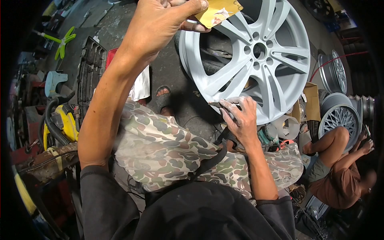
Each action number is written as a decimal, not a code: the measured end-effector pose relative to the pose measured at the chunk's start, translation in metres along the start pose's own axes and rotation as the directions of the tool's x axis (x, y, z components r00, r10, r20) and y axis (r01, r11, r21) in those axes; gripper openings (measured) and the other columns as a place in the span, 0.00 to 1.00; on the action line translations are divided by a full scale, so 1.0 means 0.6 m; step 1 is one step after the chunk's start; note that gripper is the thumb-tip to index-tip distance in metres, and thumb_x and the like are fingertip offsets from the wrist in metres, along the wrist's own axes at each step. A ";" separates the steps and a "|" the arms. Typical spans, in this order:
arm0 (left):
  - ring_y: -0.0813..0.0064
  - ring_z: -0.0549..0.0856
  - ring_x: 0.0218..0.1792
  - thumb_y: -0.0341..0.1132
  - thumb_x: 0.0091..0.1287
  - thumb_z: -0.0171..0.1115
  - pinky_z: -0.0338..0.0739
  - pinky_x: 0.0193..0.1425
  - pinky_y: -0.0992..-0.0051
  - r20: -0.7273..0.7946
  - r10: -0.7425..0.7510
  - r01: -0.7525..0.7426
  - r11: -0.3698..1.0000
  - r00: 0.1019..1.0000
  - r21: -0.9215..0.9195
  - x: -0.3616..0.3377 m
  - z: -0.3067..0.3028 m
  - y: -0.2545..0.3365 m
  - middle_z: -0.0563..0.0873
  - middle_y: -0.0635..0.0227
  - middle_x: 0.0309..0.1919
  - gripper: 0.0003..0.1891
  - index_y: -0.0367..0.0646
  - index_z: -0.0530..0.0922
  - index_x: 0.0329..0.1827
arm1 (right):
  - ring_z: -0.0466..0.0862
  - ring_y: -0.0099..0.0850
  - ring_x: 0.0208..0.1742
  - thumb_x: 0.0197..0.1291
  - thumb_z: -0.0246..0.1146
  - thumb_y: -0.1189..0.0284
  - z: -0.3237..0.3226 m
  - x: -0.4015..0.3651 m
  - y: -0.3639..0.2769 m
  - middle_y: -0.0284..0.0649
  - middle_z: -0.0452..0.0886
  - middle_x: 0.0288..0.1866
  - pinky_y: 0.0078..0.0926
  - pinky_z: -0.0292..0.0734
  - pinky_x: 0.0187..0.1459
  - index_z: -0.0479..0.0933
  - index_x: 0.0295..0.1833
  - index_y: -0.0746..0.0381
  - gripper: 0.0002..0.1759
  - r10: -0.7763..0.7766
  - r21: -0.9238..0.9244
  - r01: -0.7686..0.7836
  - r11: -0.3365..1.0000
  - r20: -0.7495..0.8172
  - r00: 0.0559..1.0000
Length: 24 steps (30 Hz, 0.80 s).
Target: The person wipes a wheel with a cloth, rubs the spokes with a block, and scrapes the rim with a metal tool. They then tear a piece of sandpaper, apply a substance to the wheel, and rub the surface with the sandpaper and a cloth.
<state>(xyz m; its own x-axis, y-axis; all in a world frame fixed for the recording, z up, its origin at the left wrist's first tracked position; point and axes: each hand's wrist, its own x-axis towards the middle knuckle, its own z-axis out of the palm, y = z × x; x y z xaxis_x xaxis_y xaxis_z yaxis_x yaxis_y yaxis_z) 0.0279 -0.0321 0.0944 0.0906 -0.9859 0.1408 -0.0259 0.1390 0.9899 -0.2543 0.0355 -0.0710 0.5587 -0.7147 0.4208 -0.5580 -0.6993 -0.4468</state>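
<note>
A pale grey alloy wheel rim (276, 52) stands upright in front of my knees, which are in camouflage shorts. My left hand (160, 24) is raised at the rim's upper left and pinches a folded yellow piece of sandpaper (218, 12) against the rim's edge. My right hand (238, 116), dusted white, presses its fingers on the rim's lower edge; a small dark object seems to be under its fingertips, though I cannot tell what it is.
A seated person (340, 168) in a brown shirt crouches at the right. Other rims (338, 116) lean behind them, beside a cardboard box (312, 100). A yellow machine with a black hose (60, 124) and a black grille (90, 72) are on the left.
</note>
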 end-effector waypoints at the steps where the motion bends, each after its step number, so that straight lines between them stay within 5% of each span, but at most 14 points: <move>1: 0.78 0.90 0.35 0.32 0.75 0.68 0.87 0.41 0.79 -0.001 0.000 0.000 1.000 1.000 0.000 0.000 0.000 -0.001 0.90 0.62 0.37 0.09 0.35 0.81 0.50 | 0.77 0.40 0.51 0.54 0.76 0.74 -0.002 0.000 0.000 0.37 0.81 0.46 0.42 0.69 0.54 0.88 0.56 0.55 0.21 0.006 -0.003 -0.006 1.000 0.004 1.000; 21: 0.76 0.91 0.37 0.33 0.74 0.69 0.89 0.43 0.77 0.016 0.043 -0.044 0.997 0.999 0.059 0.000 0.006 0.003 0.90 0.59 0.39 0.11 0.34 0.80 0.52 | 0.79 0.40 0.51 0.53 0.76 0.76 -0.018 0.007 -0.001 0.38 0.81 0.45 0.41 0.72 0.54 0.87 0.55 0.57 0.21 0.030 -0.029 -0.030 0.999 -0.007 1.000; 24: 0.77 0.90 0.38 0.31 0.74 0.68 0.89 0.42 0.76 0.025 0.123 -0.124 0.990 0.992 0.067 0.009 0.001 -0.036 0.90 0.60 0.39 0.10 0.33 0.80 0.51 | 0.81 0.41 0.46 0.55 0.74 0.79 -0.024 0.010 0.002 0.41 0.81 0.46 0.38 0.76 0.49 0.86 0.54 0.61 0.19 0.097 0.117 -0.086 0.989 -0.092 0.991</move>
<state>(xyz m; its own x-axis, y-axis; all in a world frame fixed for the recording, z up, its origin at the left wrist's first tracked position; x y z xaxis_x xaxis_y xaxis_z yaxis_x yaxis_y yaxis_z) 0.0280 -0.0405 0.0739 0.0618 -0.9633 0.2612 -0.1040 0.2541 0.9616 -0.2607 0.0302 -0.0580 0.4428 -0.7776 0.4464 -0.5284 -0.6285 -0.5707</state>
